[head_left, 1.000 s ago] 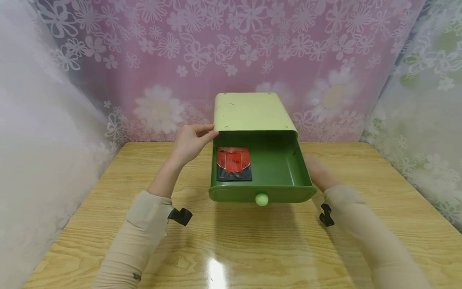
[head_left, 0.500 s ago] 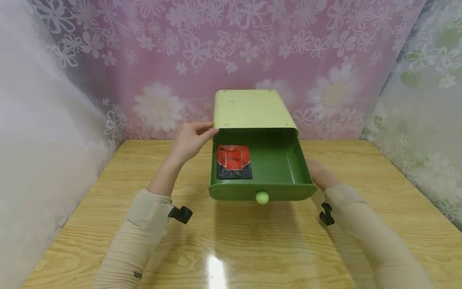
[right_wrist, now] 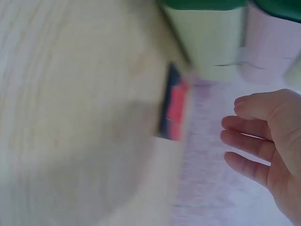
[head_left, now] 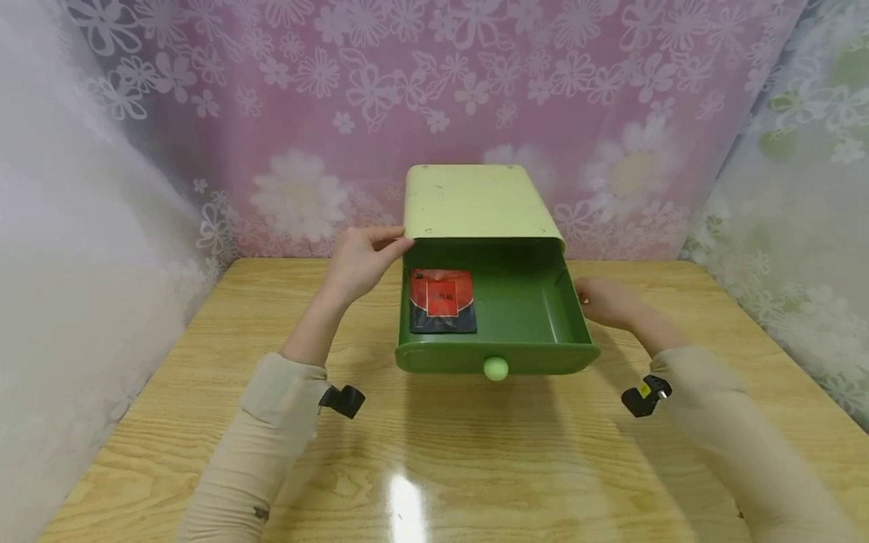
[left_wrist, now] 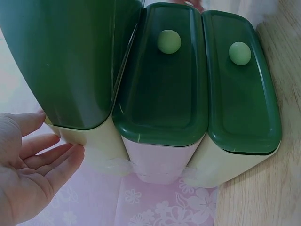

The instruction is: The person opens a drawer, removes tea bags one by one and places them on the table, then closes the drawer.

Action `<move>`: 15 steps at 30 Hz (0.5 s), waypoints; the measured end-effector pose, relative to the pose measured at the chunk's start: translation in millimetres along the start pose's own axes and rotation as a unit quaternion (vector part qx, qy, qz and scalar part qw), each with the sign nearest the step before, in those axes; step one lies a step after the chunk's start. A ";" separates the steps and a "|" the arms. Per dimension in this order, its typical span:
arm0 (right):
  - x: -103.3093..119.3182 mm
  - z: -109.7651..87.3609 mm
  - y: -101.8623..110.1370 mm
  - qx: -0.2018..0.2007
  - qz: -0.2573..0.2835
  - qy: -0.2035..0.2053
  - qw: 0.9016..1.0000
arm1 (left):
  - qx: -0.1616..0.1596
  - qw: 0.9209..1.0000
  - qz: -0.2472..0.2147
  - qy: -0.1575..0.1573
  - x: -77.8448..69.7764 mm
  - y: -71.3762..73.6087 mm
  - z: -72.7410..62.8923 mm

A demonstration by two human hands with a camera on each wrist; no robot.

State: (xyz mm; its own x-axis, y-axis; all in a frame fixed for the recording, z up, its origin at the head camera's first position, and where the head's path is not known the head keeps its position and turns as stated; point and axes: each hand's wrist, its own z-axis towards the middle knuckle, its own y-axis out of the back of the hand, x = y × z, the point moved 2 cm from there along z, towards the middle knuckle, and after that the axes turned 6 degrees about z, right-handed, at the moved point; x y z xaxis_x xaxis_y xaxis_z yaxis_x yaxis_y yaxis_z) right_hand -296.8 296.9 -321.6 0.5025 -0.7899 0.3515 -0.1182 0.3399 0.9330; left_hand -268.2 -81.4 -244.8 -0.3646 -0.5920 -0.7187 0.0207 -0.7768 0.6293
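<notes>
Yellow cabinet [head_left: 483, 202] touches the left hand [head_left: 357, 264], thumb and fingers parted; opposite, the right hand [head_left: 609, 303] hovers, loosely parted.

A light wood-grain counter [head_left: 339, 483] stretches beneath the hands [head_left: 356, 264], its glossy surface catching a bright white reflection [head_left: 406, 505] on the side nearest the viewer. Beyond the hands hangs a pink backdrop [head_left: 441, 143] printed with white flowers, with large pale daisies [head_left: 627, 173] low down. Left of the hands rises a whitish sheet [head_left: 75, 264]; to their right, a floral sheet [head_left: 801, 188] in white and soft green.
</notes>
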 end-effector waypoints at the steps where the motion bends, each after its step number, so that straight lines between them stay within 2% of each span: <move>1: 2.9 -2.5 6.3 -0.001 0.001 0.001 1.000 | -0.002 1.000 0.000 -0.001 -0.1 0.1 0.0; 10: 40.4 -27.2 53.4 -0.018 -0.021 0.011 1.000 | -0.004 1.000 -0.004 0.001 -0.7 0.3 -1.6; 15: 65.9 -31.9 73.8 -0.033 -0.021 0.016 0.999 | -0.005 1.000 -0.005 0.005 -0.7 0.4 -1.5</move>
State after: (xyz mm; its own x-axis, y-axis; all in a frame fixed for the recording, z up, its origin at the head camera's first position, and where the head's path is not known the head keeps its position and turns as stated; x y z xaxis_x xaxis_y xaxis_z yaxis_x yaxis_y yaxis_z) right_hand -245.1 286.2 -232.1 0.5336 -0.7875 0.3084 -0.0404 0.3405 0.9394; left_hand -266.6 -81.6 -244.5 -0.3550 -0.5867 -0.7278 0.0264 -0.7846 0.6195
